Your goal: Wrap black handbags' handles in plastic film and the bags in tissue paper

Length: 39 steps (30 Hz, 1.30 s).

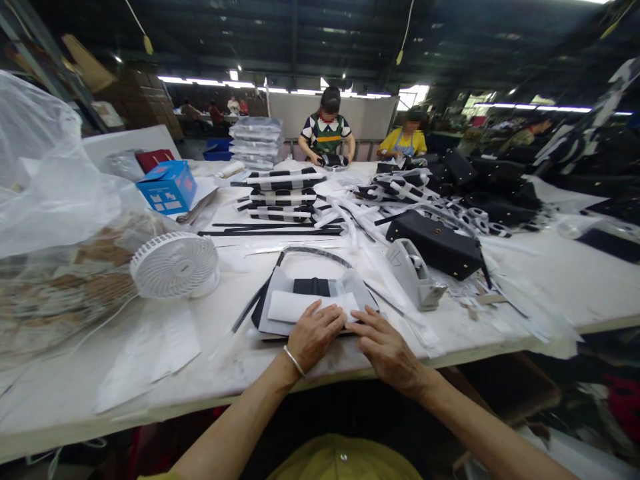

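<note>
Bag (311, 288): black, paper-wrapped, at near table (75, 393) edge, before me.
L hand (316, 335): flat, fingers spread, pressing it.
R hand (387, 350): flat, just beside L, on it.
Nearby: fan (175, 264) left, tape dispenser (415, 273) rt.

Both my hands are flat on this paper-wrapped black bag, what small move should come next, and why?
Probably slide the right hand to the grey tape dispenser while the left hand pins the fold. The white paper wrap around the flat black bag looks folded but untaped, and the dispenser stands close on its right.
</note>
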Tool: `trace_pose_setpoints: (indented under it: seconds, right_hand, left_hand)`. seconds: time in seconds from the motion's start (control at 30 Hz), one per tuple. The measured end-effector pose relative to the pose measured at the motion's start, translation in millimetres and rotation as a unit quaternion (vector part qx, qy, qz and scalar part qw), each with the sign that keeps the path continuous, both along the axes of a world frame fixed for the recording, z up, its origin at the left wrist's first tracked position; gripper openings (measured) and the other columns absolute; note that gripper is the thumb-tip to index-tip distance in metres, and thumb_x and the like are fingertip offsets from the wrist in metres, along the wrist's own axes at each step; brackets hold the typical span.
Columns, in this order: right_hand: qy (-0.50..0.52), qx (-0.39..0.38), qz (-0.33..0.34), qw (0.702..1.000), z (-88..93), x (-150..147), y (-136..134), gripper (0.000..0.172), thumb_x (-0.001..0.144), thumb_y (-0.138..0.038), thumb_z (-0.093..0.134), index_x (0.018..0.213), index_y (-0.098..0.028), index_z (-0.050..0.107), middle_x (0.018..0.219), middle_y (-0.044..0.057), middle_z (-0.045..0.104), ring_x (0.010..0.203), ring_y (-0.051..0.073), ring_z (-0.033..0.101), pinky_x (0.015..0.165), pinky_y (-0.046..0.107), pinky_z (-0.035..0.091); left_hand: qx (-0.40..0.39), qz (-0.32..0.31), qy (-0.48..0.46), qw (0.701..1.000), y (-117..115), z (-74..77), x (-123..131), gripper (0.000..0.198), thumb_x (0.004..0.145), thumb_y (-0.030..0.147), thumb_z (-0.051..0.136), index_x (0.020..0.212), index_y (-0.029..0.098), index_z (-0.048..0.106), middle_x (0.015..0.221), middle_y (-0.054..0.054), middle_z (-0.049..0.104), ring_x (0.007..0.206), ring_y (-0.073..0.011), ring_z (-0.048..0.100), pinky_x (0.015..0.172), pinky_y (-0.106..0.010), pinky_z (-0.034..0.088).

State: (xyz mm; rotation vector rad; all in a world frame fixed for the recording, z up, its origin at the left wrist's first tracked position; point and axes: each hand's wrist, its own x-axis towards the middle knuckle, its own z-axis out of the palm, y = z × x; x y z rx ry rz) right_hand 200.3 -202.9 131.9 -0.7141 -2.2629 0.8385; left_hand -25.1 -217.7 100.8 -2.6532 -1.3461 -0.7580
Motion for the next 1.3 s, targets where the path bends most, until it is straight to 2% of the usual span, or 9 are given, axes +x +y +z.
trace_pose_setpoints:
  seconds: [0.1, 0.2, 0.37, 0.5, 0.7, 0.93, 1.1, 1.2, 1.3]
  right_hand:
    - [-0.030, 0.004, 0.011, 0.999, 13.9, -10, 15, 0.025, 0.091, -0.017, 0.048, 0.101, -0.026, 0.070, 0.122, 0.006, 0.068, 0.122, 0.023, 0.056, 0.114, 0.046, 0.031]
    - [-0.129, 0.118, 0.021, 0.984, 18.8, -16, 26, 0.027, 0.090, -0.011, 0.044, 0.098, -0.021, 0.069, 0.101, 0.011, 0.072, 0.099, 0.023, 0.064, 0.094, 0.038, 0.046]
    - [-0.234, 0.263, 0.032, 0.936, 22.9, -22, 33, 0.022, 0.086, -0.007, 0.049, 0.092, -0.019, 0.066, 0.075, 0.006, 0.067, 0.070, 0.018, 0.058, 0.069, 0.029, 0.041]
    - [-0.258, 0.219, 0.039, 0.940, 25.9, -24, 42, 0.016, 0.085, -0.010, 0.054, 0.086, -0.020, 0.065, 0.073, 0.003, 0.066, 0.067, 0.016, 0.057, 0.065, 0.027, 0.037]
    - [-0.245, 0.080, -0.004, 0.966, 14.8, -27, 58, 0.012, 0.091, -0.022, 0.055, 0.081, -0.021, 0.060, 0.075, 0.000, 0.067, 0.071, 0.015, 0.060, 0.065, 0.023, 0.037]
    - [-0.209, 0.148, -0.008, 0.967, 3.8, -23, 45, 0.021, 0.095, -0.024, 0.048, 0.078, -0.021, 0.061, 0.073, 0.004, 0.066, 0.070, 0.016, 0.059, 0.067, 0.026, 0.039]
    - [-0.136, 0.151, -0.021, 0.979, -6.6, -13, 32, 0.020, 0.095, -0.020, 0.045, 0.089, -0.022, 0.064, 0.100, 0.009, 0.072, 0.088, 0.021, 0.064, 0.081, 0.032, 0.045]
    - [-0.116, 0.134, -0.012, 0.984, -11.3, -9, 32, 0.018, 0.093, -0.019, 0.048, 0.094, -0.024, 0.066, 0.115, 0.008, 0.070, 0.096, 0.022, 0.066, 0.086, 0.035, 0.047]
    - [-0.070, 0.139, -0.011, 0.988, -13.9, -7, 34, 0.014, 0.092, -0.019, 0.053, 0.093, -0.024, 0.066, 0.114, 0.008, 0.071, 0.094, 0.021, 0.067, 0.084, 0.035, 0.049]
  left_hand:
    - [-0.004, -0.001, -0.007, 1.000, 0, 0.9, 1, 0.034, 0.097, 0.017, 0.045, 0.130, 0.024, 0.049, 0.131, -0.005, 0.062, 0.128, -0.0181, 0.051, 0.114, -0.045, 0.029]
    - [-0.023, 0.005, -0.038, 0.999, -2, 7.3, 1, 0.032, 0.092, 0.016, 0.052, 0.124, 0.023, 0.052, 0.125, -0.005, 0.064, 0.123, -0.0178, 0.055, 0.115, -0.045, 0.029]
    - [-0.068, -0.003, -0.114, 0.991, -9, 19.8, -1, 0.035, 0.084, 0.031, 0.064, 0.116, 0.022, 0.056, 0.115, -0.008, 0.066, 0.115, -0.0213, 0.059, 0.115, -0.047, 0.031]
    - [-0.079, -0.010, -0.131, 0.988, -8, 15.5, 1, 0.049, 0.079, 0.050, 0.070, 0.116, 0.022, 0.056, 0.112, -0.008, 0.068, 0.116, -0.0251, 0.059, 0.114, -0.051, 0.031]
    - [-0.032, 0.058, -0.150, 0.986, -1, 2.7, 13, 0.011, 0.089, 0.033, 0.061, 0.092, 0.023, 0.061, 0.091, -0.003, 0.070, 0.102, -0.0193, 0.065, 0.111, -0.044, 0.037]
    - [-0.033, 0.070, -0.087, 0.993, -6, 4.8, 18, 0.044, 0.074, 0.053, 0.072, 0.099, 0.019, 0.058, 0.099, -0.008, 0.067, 0.104, -0.0249, 0.063, 0.112, -0.049, 0.035]
    - [-0.015, 0.066, -0.060, 0.996, -8, -0.1, 18, 0.018, 0.084, 0.027, 0.060, 0.100, 0.021, 0.057, 0.105, -0.008, 0.068, 0.110, -0.0229, 0.062, 0.113, -0.047, 0.034]
    - [0.002, 0.063, -0.072, 0.995, -10, -0.3, 17, 0.019, 0.086, 0.023, 0.056, 0.106, 0.022, 0.057, 0.105, -0.007, 0.069, 0.113, -0.0211, 0.062, 0.112, -0.045, 0.036]
    - [0.017, 0.054, -0.090, 0.994, -12, 1.1, 16, 0.022, 0.085, 0.019, 0.054, 0.107, 0.022, 0.058, 0.105, -0.006, 0.071, 0.114, -0.0202, 0.062, 0.112, -0.043, 0.037]
